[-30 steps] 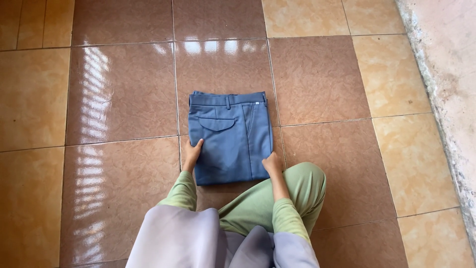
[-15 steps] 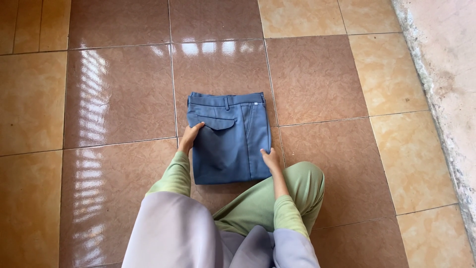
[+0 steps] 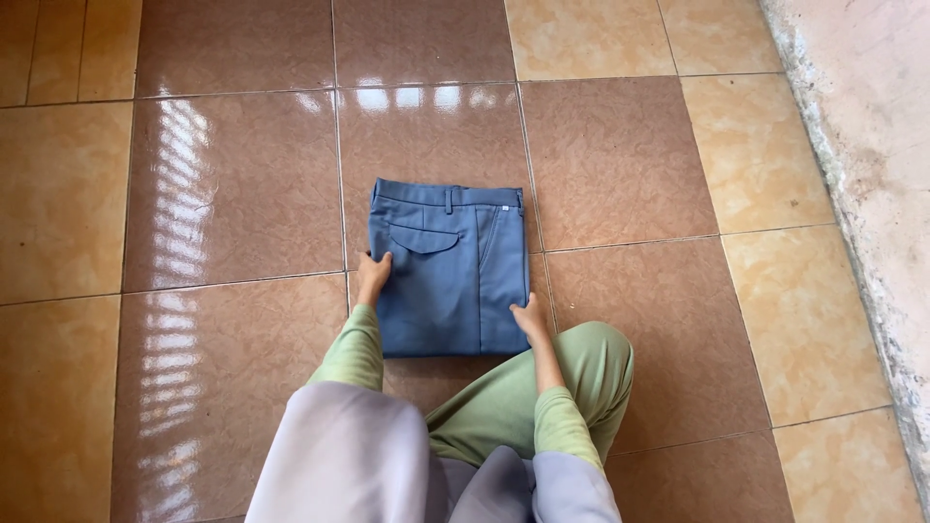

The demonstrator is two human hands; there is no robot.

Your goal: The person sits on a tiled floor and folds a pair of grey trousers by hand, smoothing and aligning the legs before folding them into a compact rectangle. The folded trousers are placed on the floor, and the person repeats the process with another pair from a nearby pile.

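A pair of blue trousers, folded into a neat rectangle, lies flat on the brown tiled floor, waistband at the far side and a flap pocket facing up. My left hand rests on the fold's left edge, about halfway up. At the near right edge my right hand presses flat on the cloth. Both arms wear light green sleeves. Neither hand lifts the trousers.
My knee in green cloth is bent just right of the trousers, and a pale grey garment hangs over my lap. A rough concrete strip runs along the right side. Glossy tiles reflect light at the left.
My left hand slid forward along the left edge of the folded trousers. The right hand stayed near the lower right edge. The trousers did not move.
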